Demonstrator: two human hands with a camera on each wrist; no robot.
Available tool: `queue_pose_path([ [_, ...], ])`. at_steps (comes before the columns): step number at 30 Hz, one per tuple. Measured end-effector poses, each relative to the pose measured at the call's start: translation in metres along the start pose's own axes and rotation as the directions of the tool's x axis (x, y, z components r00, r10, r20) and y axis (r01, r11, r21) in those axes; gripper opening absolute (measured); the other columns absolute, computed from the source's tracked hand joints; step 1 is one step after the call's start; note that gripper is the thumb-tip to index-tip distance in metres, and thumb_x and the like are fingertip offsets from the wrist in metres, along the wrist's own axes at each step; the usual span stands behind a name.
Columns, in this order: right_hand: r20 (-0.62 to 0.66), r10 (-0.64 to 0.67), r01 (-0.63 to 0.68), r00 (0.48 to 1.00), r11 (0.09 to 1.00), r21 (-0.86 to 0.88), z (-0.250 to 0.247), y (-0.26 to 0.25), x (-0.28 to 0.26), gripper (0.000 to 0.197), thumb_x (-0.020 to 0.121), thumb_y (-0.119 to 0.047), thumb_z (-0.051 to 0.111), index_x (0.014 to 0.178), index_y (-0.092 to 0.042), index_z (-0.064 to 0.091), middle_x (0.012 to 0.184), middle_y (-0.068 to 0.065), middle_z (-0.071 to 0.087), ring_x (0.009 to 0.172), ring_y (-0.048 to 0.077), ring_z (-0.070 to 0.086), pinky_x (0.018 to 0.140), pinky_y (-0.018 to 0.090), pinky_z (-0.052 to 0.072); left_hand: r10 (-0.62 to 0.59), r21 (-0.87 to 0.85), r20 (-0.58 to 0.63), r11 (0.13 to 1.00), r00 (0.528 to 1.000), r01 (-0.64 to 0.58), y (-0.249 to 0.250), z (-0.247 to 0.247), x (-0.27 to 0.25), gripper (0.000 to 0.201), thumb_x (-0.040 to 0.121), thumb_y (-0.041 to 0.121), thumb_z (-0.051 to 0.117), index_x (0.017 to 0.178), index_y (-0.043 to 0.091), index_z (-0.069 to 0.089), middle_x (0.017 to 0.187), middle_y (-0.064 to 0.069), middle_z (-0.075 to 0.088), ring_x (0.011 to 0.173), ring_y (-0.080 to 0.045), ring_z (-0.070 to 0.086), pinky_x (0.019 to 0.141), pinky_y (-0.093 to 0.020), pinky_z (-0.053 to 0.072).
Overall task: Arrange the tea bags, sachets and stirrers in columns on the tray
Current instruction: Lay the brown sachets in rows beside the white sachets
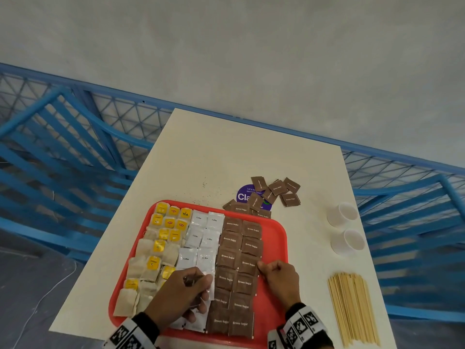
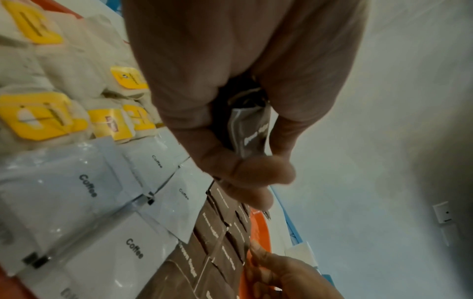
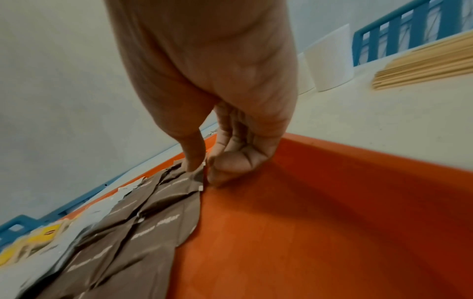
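Nearest, the left hand grips spare sugar sachets over the tray, while the right hand seems to pinch the sugar column's right edge; loose sachets lie beyond, stirrers pointing away, right.
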State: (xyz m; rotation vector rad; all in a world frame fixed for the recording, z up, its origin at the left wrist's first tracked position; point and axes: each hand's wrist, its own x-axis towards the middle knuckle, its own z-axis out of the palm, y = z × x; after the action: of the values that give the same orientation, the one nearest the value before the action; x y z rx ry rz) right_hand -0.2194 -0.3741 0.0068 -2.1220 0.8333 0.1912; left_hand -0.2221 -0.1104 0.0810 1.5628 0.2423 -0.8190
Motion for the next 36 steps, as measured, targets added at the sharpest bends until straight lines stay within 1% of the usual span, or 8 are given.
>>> queue_pose_path([
  [7,0.035,-0.039,0.038,0.999,0.999,0.017,0.003,-0.008,-0.006,0.020,0.084,-0.030,0.074,0.071,-0.016,0.068,0.071,-0.008,0.070,0.070,0.005,0.063,0.058,0.015,0.037,-0.014,-0.086,0.022,0.996,1.000,0.015,0.007,0.001,0.001,0.043,0.092,0.038,0.064,0.095,-0.005,0.062,0.077,-0.011,0.068,0.067,-0.028,0.067,0.048,-0.028,0.049],
  [11,-0.021,-0.131,0.132,0.991,0.991,0.024,-0.013,-0.019,-0.016,0.021,0.087,-0.028,0.072,0.071,-0.016,0.066,0.069,-0.008,0.068,0.070,0.007,0.063,0.057,0.013,0.038,-0.058,-0.434,0.152,0.893,0.987,0.119,0.017,-0.001,-0.002,0.033,0.092,0.021,0.060,0.110,-0.007,0.064,0.099,-0.025,0.068,0.087,-0.039,0.069,0.062,-0.040,0.060],
  [16,0.324,-0.314,0.256,0.893,0.944,0.209,-0.038,-0.073,-0.057,0.016,0.090,-0.031,0.070,0.083,-0.016,0.071,0.068,-0.010,0.069,0.059,0.000,0.060,0.060,0.015,0.046,0.003,-0.533,0.256,0.835,0.967,0.138,0.030,-0.003,-0.004,0.029,0.097,0.006,0.052,0.123,-0.001,0.063,0.121,-0.028,0.066,0.110,-0.046,0.065,0.085,-0.050,0.059],
  [19,0.449,-0.355,0.234,0.820,0.924,0.304,-0.043,-0.102,-0.082,0.017,0.089,-0.035,0.071,0.095,-0.019,0.073,0.083,-0.002,0.075,0.066,0.009,0.067,0.064,0.022,0.052,0.076,-0.352,0.269,0.935,0.960,0.025,0.038,0.004,-0.006,0.030,0.094,0.013,0.061,0.123,0.006,0.063,0.113,-0.022,0.071,0.102,-0.043,0.070,0.071,-0.040,0.063],
  [23,0.356,-0.362,0.237,0.862,0.907,0.349,-0.037,-0.112,-0.093,0.008,0.085,-0.026,0.077,0.083,-0.019,0.077,0.078,-0.001,0.075,0.069,0.011,0.068,0.066,0.023,0.054,0.169,-0.072,0.155,0.985,0.973,-0.159,0.047,0.011,-0.011,0.022,0.083,0.012,0.077,0.100,0.001,0.066,0.083,-0.007,0.074,0.070,-0.025,0.071,0.050,-0.030,0.058],
  [29,0.379,-0.221,0.023,0.899,0.886,0.462,-0.043,-0.103,-0.092,0.015,0.081,-0.025,0.080,0.075,-0.013,0.073,0.062,0.008,0.067,0.051,0.014,0.056,0.049,0.023,0.043,0.269,-0.133,-0.131,0.949,0.954,-0.286,0.053,0.003,-0.010,0.016,0.079,0.006,0.078,0.093,0.001,0.072,0.081,-0.015,0.075,0.061,-0.024,0.067,0.049,-0.030,0.053],
  [32,0.458,-0.257,0.019,0.851,0.886,0.463,-0.045,-0.102,-0.093,0.009,0.085,-0.023,0.077,0.082,-0.016,0.074,0.065,0.008,0.065,0.051,0.012,0.053,0.049,0.022,0.042,0.304,-0.120,-0.063,0.943,0.951,-0.309,0.056,0.006,-0.010,0.015,0.082,0.009,0.075,0.095,0.002,0.073,0.083,-0.014,0.075,0.064,-0.025,0.069,0.050,-0.031,0.055],
  [36,0.370,-0.280,0.059,0.886,0.859,0.509,-0.048,-0.102,-0.092,0.009,0.084,-0.020,0.077,0.081,-0.012,0.073,0.062,0.007,0.065,0.049,0.012,0.054,0.048,0.022,0.043,0.274,-0.205,-0.050,0.938,0.960,-0.279,0.056,0.010,-0.010,0.014,0.095,0.004,0.059,0.103,0.005,0.071,0.089,-0.020,0.072,0.069,-0.028,0.070,0.051,-0.033,0.058],
])
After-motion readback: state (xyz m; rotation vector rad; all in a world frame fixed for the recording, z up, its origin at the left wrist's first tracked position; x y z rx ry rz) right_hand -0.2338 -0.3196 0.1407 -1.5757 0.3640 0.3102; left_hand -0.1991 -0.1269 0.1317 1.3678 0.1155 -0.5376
